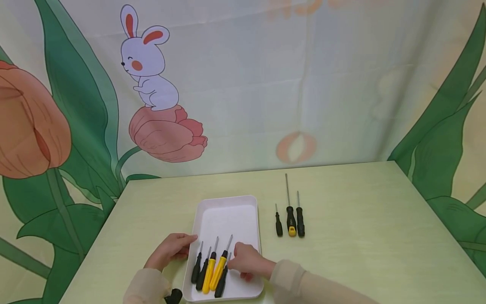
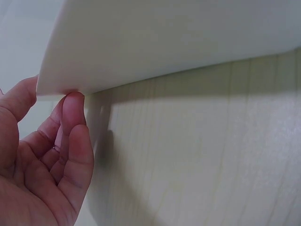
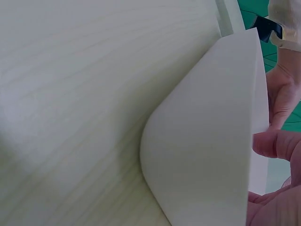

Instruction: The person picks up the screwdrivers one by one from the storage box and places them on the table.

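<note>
My left hand pinches the left rim of a white rectangular tray; in the left wrist view the tray wall sits between thumb and forefinger. Inside the tray's near half, several screwdrivers lie side by side, tips pointing away: two yellow screwdrivers in the middle and black screwdrivers on both sides. My right hand is over the tray's right side, fingers bent, its fingertips pinching the rightmost black screwdriver near the top of its handle. In the right wrist view the tray wall partly hides those fingers.
To the right of the tray, three screwdrivers stand in a row on the pale wooden table: a short black screwdriver, a long black-and-yellow screwdriver and a black screwdriver. A printed curtain hangs behind the table.
</note>
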A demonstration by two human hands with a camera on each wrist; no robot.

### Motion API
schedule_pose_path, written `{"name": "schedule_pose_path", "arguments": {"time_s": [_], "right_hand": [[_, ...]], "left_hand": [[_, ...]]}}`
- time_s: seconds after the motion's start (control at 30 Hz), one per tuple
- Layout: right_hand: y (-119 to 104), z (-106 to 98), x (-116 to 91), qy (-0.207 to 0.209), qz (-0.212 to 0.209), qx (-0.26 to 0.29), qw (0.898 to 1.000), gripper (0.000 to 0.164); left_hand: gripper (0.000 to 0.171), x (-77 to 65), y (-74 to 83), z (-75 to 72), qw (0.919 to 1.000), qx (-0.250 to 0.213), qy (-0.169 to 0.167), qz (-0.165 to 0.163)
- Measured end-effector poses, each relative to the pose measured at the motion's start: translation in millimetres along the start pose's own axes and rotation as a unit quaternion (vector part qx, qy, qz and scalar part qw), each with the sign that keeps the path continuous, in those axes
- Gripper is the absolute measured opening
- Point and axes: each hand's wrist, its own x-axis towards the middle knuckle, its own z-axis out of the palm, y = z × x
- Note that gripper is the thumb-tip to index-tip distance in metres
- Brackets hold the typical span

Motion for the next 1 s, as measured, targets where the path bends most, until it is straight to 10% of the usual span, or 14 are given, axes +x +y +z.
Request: {"name": "schedule_pose_path", "arguments": {"time_s": [1.0], "right_hand": [[-1.6,19.3,6.7,0.023,0.008,-0.05,0.998,0.022]], "left_hand": [[0.032,-2.2,1.6,0.2,1.0,-0.003,-0.001,0.0]]}}
